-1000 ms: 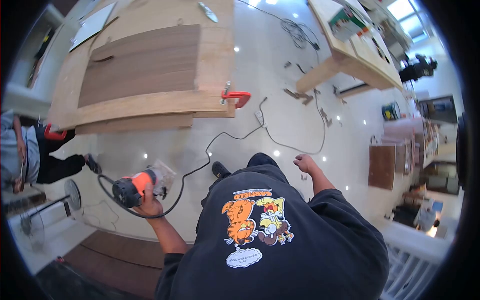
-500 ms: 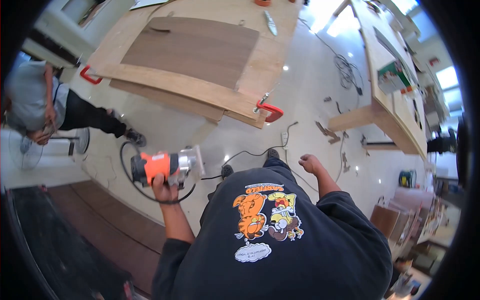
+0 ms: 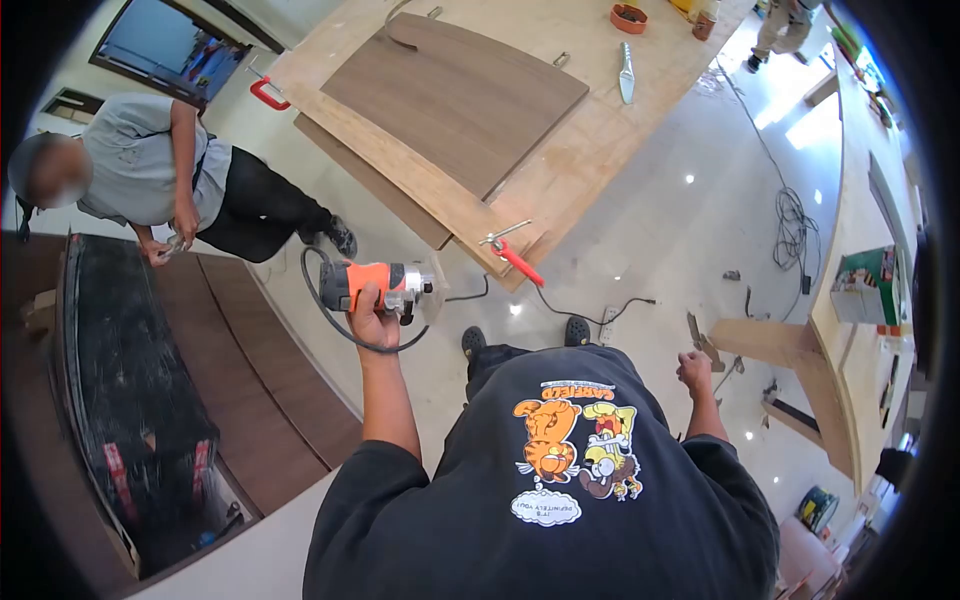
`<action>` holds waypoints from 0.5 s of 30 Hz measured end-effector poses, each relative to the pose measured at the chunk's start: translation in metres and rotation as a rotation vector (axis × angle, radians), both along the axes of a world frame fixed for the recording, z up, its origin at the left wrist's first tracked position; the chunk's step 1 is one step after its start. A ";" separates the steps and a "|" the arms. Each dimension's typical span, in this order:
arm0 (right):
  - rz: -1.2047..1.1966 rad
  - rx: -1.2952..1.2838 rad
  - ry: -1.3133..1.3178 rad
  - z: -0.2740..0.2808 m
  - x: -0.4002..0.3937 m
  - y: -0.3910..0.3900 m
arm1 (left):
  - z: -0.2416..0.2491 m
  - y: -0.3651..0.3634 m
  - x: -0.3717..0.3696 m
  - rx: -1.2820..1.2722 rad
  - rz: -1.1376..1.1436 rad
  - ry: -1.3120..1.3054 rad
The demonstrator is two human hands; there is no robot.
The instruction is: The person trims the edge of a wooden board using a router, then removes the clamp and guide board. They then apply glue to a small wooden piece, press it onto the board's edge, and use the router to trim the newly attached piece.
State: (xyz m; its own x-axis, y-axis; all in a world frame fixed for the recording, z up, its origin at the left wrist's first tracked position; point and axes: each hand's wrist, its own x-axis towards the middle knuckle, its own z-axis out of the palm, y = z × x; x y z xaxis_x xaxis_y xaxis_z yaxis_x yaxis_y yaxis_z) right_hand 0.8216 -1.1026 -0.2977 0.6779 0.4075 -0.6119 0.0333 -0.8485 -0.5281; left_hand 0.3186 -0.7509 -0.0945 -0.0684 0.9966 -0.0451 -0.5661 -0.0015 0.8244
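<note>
My left hand point(image 3: 372, 322) is wrapped round an orange and black trim router point(image 3: 372, 285). Its silver base end points right, and its black cord loops under my wrist. Low at my other side hangs my right hand point(image 3: 695, 370), fingers curled in, with nothing visible in them. Ahead is a wooden worktable point(image 3: 600, 150) bearing a curved-edge brown panel point(image 3: 455, 100). A red clamp point(image 3: 517, 262) grips the table's near corner, and another red clamp point(image 3: 268, 93) sits at its left corner.
Another person point(image 3: 170, 170) stands at the left, hands together on a small object. Brown panels point(image 3: 250, 340) and a black-wrapped piece point(image 3: 140, 380) lie lower left. A power strip point(image 3: 608, 325) and cables cross the floor. A second wooden table point(image 3: 850, 380) stands right.
My view has turned, so the worktable sits at a slant and more of the other person shows. The router stays in my left hand; my right hand's fingers look more curled.
</note>
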 end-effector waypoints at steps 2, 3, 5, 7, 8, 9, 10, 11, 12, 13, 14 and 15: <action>-0.032 0.037 0.024 -0.029 0.034 -0.023 | 0.002 -0.005 0.009 0.093 0.025 0.190; -0.003 0.034 -0.023 -0.037 0.048 -0.019 | 0.006 -0.009 0.018 0.125 0.033 0.242; 0.058 0.049 -0.123 -0.039 0.070 0.008 | 0.017 -0.010 0.038 0.197 0.052 0.346; 0.121 0.212 -0.143 -0.024 0.080 0.060 | 0.013 -0.007 0.050 0.210 0.130 0.561; 0.180 0.289 -0.179 -0.001 0.078 0.094 | 0.007 -0.004 0.054 0.198 0.143 0.617; 0.190 0.405 -0.152 0.021 0.072 0.129 | -0.001 0.000 0.057 0.184 0.153 0.672; 0.198 0.525 -0.126 0.044 0.065 0.167 | -0.002 0.005 0.064 0.199 0.176 0.659; 0.273 0.593 -0.136 0.074 0.057 0.202 | -0.003 0.008 0.072 0.210 0.197 0.647; 0.349 0.656 -0.144 0.104 0.046 0.233 | -0.005 0.008 0.077 0.216 0.217 0.637; 0.351 0.723 -0.091 0.128 0.032 0.262 | -0.005 0.009 0.081 0.200 0.231 0.655; 0.350 0.790 -0.037 0.149 0.016 0.289 | -0.004 0.010 0.084 0.185 0.245 0.672; 0.423 0.821 -0.017 0.169 0.001 0.313 | -0.004 0.011 0.085 0.171 0.257 0.689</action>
State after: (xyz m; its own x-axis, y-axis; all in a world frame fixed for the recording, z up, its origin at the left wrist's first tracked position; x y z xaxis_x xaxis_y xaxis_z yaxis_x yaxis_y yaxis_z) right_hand 0.8223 -0.7897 -0.1290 0.3795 0.9251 -0.0122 0.2687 -0.1229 -0.9554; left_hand 0.4037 -0.7402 -0.0983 -0.2562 0.9349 0.2457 0.1127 -0.2235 0.9682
